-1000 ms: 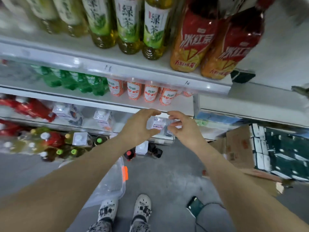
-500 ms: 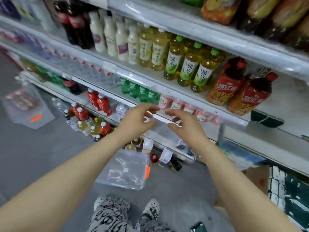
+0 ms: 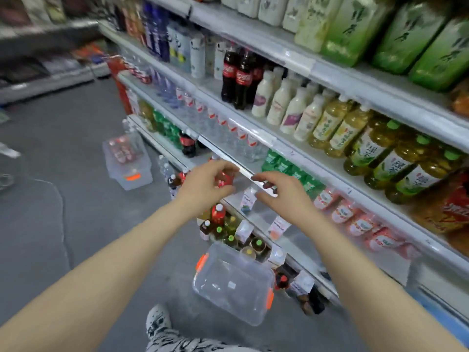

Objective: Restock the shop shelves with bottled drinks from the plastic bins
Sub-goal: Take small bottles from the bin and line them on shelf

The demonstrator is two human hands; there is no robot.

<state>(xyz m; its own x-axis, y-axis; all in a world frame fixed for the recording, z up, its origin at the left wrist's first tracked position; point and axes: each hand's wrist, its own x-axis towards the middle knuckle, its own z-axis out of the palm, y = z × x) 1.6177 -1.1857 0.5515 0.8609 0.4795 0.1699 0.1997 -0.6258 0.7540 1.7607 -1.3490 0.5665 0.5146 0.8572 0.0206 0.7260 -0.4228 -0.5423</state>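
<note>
Both hands had shifted leftward along the shelves since half a second earlier. Left hand (image 3: 205, 185) hovered with fingers loosely curved, gripping nothing, in front of a red bottle (image 3: 224, 179) standing on a lower shelf (image 3: 264, 217). Right hand (image 3: 279, 195) hung near it, fingers relaxed and holding nothing. Below them a clear plastic bin (image 3: 253, 318) sat on the floor (image 3: 63, 148), loose bottles (image 3: 228, 232) clustered at its far side. A second bin (image 3: 142, 174), holding red-labelled bottles, stood farther down the aisle.
</note>
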